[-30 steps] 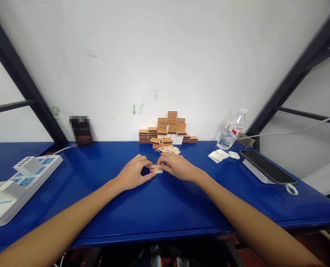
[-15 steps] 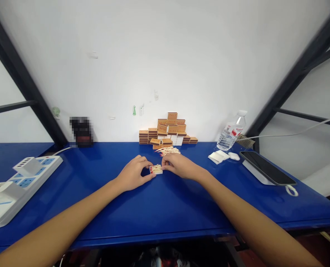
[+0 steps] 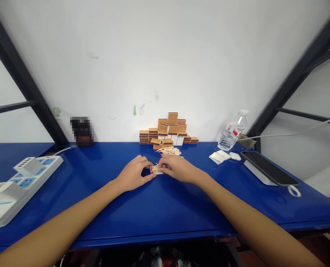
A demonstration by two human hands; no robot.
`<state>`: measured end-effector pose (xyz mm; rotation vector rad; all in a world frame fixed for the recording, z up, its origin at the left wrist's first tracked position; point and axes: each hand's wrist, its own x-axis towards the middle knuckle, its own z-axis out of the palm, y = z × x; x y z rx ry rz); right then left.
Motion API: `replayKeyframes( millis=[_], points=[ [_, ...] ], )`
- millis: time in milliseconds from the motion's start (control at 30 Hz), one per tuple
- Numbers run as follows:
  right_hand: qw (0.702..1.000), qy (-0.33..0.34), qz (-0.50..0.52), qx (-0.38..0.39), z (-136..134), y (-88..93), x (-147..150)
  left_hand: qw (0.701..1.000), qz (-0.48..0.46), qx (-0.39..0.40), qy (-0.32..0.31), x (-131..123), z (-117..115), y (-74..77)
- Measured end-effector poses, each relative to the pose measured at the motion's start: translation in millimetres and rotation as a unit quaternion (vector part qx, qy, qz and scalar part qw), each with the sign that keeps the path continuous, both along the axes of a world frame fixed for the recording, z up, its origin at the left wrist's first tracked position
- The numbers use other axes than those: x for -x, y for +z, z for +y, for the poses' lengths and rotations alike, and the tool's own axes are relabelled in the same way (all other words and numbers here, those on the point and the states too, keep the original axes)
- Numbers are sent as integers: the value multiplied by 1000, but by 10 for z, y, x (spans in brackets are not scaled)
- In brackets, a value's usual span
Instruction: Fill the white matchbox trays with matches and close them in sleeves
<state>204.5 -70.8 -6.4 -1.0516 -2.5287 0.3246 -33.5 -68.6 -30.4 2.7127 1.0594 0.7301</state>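
A small white matchbox tray (image 3: 159, 173) with red-tipped matches (image 3: 154, 169) in it rests on the blue table. My left hand (image 3: 135, 172) grips the tray's left end between thumb and fingers. Over the tray's right part, my right hand (image 3: 176, 167) is closed in a pinch at the matches, hiding part of them. A match slants up beside its fingertips. Just behind this hand lies a loose pile of matches (image 3: 169, 150). Farther back, brown-and-orange matchboxes (image 3: 172, 128) are stacked against the wall, some white trays among them.
A white power strip (image 3: 43, 172) with plugs lies at the left. At the right are a water bottle (image 3: 233, 131), white folded pieces (image 3: 219, 157), a small white case (image 3: 235, 156) and a phone (image 3: 269, 167) on a white block. A pixelated dark object (image 3: 82, 132) stands at the back left.
My right hand has moved slightly left, from the tray's right edge to over the matches in it. My left hand keeps its hold on the tray.
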Motion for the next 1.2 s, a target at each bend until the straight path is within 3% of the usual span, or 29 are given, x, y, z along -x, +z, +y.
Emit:
replayKeyframes(
  millis=[300,500,733,1200],
  points=[
    [996,-78,28,-28,55,-133,9,1000,16,-6,0,2,2,10],
    [996,-74,36,-21,96,-179,10,993,75,-89,9,-20,-58,70],
    [997,-32,65,-32,28,-78,41,999,34,-16,16,-20,-42,39],
    [999,-27,34,-15,33,-119,32,1000,12,-5,10,-5,-16,25]
  ],
)
